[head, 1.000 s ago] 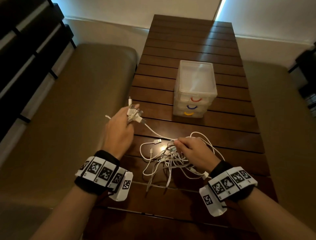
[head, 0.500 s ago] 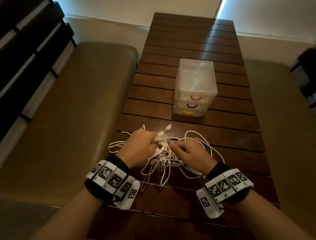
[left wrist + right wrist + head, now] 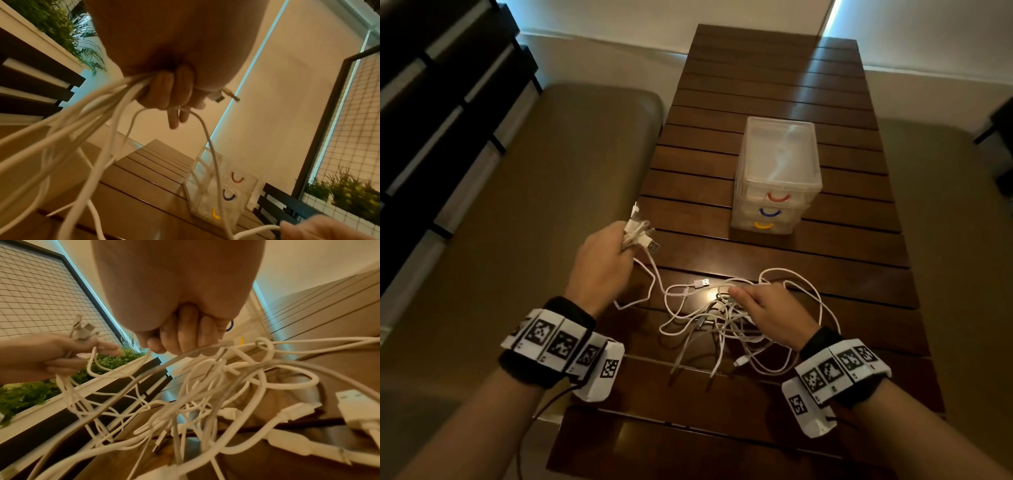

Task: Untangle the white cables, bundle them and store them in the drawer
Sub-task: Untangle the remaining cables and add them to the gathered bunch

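Observation:
A tangle of white cables (image 3: 717,323) lies on the dark slatted table (image 3: 774,75) in front of me. My left hand (image 3: 602,263) is raised at the table's left edge and grips a bunch of cable ends, their plugs (image 3: 638,231) sticking up past the fingers (image 3: 170,95). Cables trail from it down to the heap. My right hand (image 3: 767,310) rests on the heap with its fingers (image 3: 185,340) curled over a cable strand. A clear plastic drawer unit (image 3: 779,176) with red, blue and yellow handles stands beyond, all three drawers closed.
A tan cushioned bench (image 3: 534,205) runs along the table's left side, with dark slats behind it. Another bench (image 3: 955,240) lies to the right. The far half of the table holds only the drawer unit. Planters (image 3: 30,394) and a wire grid panel show in the wrist views.
My left hand has pulled up and to the left, away from the right hand, drawing the held cable ends out of the heap. The right hand stays on the tangle.

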Demonstrator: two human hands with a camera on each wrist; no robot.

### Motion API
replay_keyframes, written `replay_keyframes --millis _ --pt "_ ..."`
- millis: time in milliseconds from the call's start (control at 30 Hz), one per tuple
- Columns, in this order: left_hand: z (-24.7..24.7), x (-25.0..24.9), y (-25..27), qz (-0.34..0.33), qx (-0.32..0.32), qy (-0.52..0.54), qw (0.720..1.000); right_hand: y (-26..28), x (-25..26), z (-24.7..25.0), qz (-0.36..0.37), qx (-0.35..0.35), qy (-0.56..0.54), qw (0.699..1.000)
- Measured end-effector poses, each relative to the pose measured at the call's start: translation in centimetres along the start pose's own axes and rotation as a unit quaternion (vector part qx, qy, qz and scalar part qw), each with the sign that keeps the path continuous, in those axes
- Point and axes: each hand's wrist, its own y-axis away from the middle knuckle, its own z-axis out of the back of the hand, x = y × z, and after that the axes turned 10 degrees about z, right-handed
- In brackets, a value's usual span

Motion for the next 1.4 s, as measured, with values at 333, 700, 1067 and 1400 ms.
replay_keyframes --millis 333,700,1067,1400 --pt "-5.4 -3.6 3.7 -0.161 0.191 -0.029 0.968 -0.4 2.4 0.4 0.066 0.008 0.029 0.997" --pt "-0.2 -1.5 1.2 -0.017 0.007 0.146 0.989 0.5 1.0 1.3 0.043 -0.056 -0.103 0.992" --pt "0.9 0.2 0.9 0.028 0.014 0.088 0.996 -1.6 3.0 1.9 0.015 -0.055 -0.05 0.997" --pt "4.3 3.3 1.6 0.146 -0.113 0.042 0.982 -6.0 6.4 -0.7 0.054 -0.032 0.027 0.998"
